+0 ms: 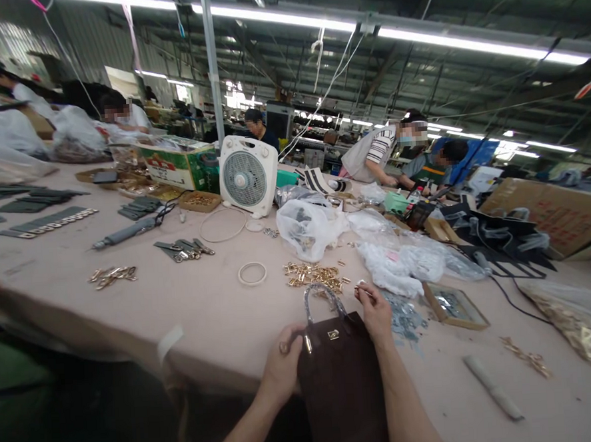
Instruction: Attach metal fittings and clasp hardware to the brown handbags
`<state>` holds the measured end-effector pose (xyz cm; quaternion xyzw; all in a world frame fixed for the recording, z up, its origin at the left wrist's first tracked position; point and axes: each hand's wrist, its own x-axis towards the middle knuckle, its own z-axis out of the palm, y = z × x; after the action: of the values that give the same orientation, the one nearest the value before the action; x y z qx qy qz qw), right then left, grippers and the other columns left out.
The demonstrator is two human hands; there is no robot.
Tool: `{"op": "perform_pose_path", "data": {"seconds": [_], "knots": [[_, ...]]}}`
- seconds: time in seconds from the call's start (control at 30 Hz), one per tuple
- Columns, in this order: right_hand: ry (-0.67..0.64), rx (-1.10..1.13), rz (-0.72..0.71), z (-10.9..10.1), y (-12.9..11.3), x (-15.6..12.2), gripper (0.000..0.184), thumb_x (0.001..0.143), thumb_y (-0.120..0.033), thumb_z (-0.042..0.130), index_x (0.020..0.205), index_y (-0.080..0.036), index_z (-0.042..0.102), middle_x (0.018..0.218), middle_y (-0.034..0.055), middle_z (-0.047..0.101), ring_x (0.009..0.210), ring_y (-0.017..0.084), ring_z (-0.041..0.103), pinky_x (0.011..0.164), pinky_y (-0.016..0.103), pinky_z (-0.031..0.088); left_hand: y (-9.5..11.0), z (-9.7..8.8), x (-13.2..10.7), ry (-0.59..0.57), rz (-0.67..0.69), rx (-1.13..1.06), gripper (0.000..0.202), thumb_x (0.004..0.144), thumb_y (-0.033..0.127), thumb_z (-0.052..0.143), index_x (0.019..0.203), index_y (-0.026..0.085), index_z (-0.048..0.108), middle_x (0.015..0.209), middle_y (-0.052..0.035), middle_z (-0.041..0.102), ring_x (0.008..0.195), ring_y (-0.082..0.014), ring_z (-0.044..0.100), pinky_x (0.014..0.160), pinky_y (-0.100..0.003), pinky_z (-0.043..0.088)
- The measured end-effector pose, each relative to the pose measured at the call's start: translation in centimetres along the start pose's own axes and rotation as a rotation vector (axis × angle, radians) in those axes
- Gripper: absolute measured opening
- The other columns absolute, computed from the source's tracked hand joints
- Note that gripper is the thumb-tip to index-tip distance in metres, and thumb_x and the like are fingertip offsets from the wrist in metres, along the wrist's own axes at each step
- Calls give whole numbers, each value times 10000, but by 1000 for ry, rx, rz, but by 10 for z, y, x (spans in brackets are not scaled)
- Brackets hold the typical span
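Note:
A dark brown handbag (341, 385) with a small gold clasp and a wrapped handle stands at the near table edge. My left hand (283, 368) grips its upper left edge, fingers curled round it. My right hand (374, 313) is at the bag's top right, fingers pinched on something small that I cannot make out. A pile of gold metal fittings (313, 275) lies just beyond the bag.
On the pink table (221, 319) are a white fan (248, 175), plastic bags (307, 228), a white ring (252, 273), dark straps (45, 223), a small tray of parts (453, 305) and a cardboard box (550, 215). Several people work at the far side.

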<state>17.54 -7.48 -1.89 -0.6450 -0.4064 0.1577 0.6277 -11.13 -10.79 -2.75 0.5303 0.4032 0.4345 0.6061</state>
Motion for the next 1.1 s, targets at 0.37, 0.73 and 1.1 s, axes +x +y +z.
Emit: {"op": "perform_pose_path", "data": {"seconds": [0.37,0.73,1.1], "knots": [[-34,6,156,-41,-17,-104,499,762,-512,833,1117,-185,707,994,86,778,925,248,741,887,393,599,18,5,-7,30,-16,39,325,927,364,555,1168,201,701,1226,-73,754,1177,-263,666,1060,-401,487],[22,-379,22,-49,-26,-134,446,893,-552,668,1150,-196,743,997,100,775,825,237,704,810,383,584,16,8,-13,67,-39,121,322,923,360,590,1193,223,698,1237,-63,744,1173,-262,668,1072,-404,487],[-79,-303,48,-54,-16,-122,390,886,-552,644,1085,-233,748,1038,99,748,856,254,715,814,404,594,83,12,28,88,607,727,325,951,120,519,1201,248,682,1256,-69,709,1255,-250,585,1139,-427,449]]}}
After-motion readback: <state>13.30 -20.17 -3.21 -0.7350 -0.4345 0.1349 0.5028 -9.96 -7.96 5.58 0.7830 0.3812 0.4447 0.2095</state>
